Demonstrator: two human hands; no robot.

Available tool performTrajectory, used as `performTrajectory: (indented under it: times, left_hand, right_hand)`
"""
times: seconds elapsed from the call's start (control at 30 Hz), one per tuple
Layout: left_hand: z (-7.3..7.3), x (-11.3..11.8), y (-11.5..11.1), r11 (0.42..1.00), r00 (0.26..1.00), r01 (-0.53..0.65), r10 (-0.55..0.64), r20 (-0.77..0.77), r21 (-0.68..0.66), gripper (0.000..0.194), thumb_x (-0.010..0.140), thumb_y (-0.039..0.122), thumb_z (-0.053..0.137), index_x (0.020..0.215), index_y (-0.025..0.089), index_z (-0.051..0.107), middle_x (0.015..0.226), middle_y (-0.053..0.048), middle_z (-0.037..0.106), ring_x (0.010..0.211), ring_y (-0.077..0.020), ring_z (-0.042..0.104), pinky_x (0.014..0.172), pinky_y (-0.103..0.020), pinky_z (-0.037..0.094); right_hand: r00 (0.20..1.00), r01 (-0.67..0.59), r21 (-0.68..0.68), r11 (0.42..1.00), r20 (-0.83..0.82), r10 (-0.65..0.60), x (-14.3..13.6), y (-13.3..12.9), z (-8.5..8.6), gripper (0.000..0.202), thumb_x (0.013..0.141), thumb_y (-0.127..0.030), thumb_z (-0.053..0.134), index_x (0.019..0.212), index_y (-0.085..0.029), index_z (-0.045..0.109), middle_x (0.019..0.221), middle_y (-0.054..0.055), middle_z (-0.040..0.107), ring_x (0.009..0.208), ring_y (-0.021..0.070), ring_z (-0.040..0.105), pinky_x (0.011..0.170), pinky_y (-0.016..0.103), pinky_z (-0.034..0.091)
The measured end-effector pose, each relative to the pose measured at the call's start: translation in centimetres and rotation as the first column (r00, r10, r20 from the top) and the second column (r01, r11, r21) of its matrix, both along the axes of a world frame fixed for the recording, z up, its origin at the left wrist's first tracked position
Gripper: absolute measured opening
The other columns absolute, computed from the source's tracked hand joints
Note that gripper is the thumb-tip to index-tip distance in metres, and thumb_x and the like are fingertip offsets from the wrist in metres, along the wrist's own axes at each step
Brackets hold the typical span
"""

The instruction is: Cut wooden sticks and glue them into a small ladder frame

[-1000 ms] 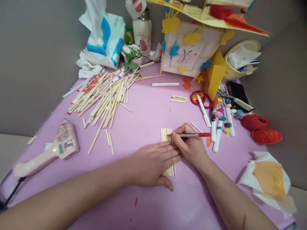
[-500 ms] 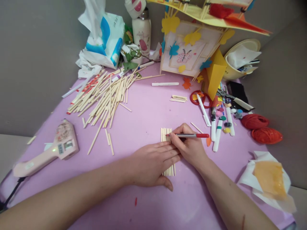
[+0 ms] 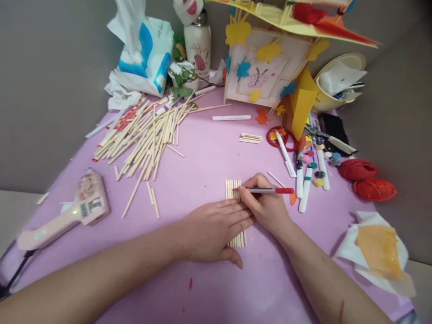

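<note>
Several short wooden sticks [image 3: 232, 189] lie side by side in a row on the purple table [image 3: 135, 288]. My left hand [image 3: 216, 229] rests flat across their middle, fingers stretched out and thumb apart, covering much of the row. A red-and-grey pen [image 3: 268, 191] is pinched in my right hand [image 3: 265, 204], its tip at the upper part of the sticks. The fingers of my right hand meet the fingertips of my left. Beyond the row, a small group of short sticks [image 3: 250, 138] lies on the table.
A heap of wooden sticks [image 3: 148, 139] lies at the back left, with a glue gun [image 3: 91, 200] nearer. A decorated stick house [image 3: 263, 67] stands behind. At the right are scissors [image 3: 330, 137], markers [image 3: 305, 191], red yarn [image 3: 374, 189] and an orange piece on paper [image 3: 380, 249].
Both hands and the pen keep nearly the same place on the sticks. The whole view has shifted very slightly.
</note>
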State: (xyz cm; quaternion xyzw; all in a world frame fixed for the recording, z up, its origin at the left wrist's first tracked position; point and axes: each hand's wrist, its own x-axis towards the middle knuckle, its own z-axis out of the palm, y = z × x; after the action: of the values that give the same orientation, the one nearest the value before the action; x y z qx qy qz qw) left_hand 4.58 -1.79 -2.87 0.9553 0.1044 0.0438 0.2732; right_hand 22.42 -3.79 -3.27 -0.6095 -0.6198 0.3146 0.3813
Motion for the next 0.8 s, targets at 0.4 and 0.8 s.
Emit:
performTrajectory:
  times: [0.4, 0.8]
  left_hand:
    - [0.06, 0.12, 0.06, 1.000, 1.000, -0.003, 0.003, 0.009, -0.024, 0.080, 0.082, 0.068, 0.038, 0.138, 0.012, 0.041, 0.147, -0.015, 0.037, 0.139, -0.0246, 0.027, 0.118, -0.037, 0.013]
    - [-0.14, 0.05, -0.01, 1.000, 1.000, -0.006, 0.006, 0.018, -0.010, 0.080, 0.081, 0.068, 0.041, 0.139, 0.012, 0.040, 0.147, -0.015, 0.037, 0.140, -0.0237, 0.027, 0.118, -0.035, 0.012]
  right_hand:
    - [1.000, -0.006, 0.009, 1.000, -0.010, 0.006, 0.09, -0.06, -0.11, 0.013, 0.085, -0.027, 0.056, 0.075, -0.021, 0.050, 0.065, -0.002, 0.055, 0.058, 0.0115, 0.052, 0.054, 0.024, 0.041]
    - [1.000, -0.002, 0.008, 1.000, -0.010, 0.002, 0.09, -0.04, 0.10, 0.013, 0.085, -0.027, 0.056, 0.076, -0.020, 0.051, 0.065, -0.003, 0.054, 0.059, 0.0107, 0.051, 0.054, 0.023, 0.041]
